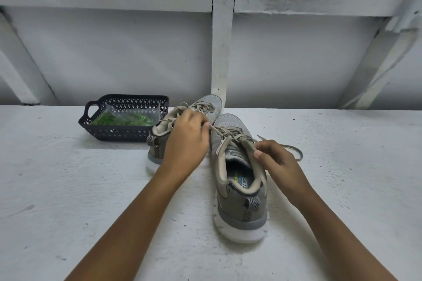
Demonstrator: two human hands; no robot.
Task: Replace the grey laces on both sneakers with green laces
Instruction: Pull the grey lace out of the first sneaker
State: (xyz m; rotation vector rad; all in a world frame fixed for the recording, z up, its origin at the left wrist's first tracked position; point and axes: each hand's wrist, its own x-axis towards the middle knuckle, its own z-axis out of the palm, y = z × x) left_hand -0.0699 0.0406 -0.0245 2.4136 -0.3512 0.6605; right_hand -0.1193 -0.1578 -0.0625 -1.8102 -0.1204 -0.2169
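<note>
A white painted surface [68, 189] fills the near half of our view, and a white wall with crossed beams [223, 41] rises behind it. The near sneaker [242, 203] stands right of centre with its heel towards us and its toe pointing away. The far sneaker [205, 107] lies just beside it on the left and further back, partly hidden by our left arm. Both shoes are still threaded with grey.

A dark openwork basket [118, 132] sits to the far left, near the far sneaker's heel. Our left hand [185, 141] reaches over the far sneaker, its fingertips pinching a strand of the near sneaker's grey lace [217, 130] and holding it taut. Our right hand [278, 162] curls thumb and fingers onto the right rim of the near sneaker's collar.

The green laces [123, 119] lie in the basket inside a clear packet. A loose end of grey lace trails on the surface to the right, past our right hand.
</note>
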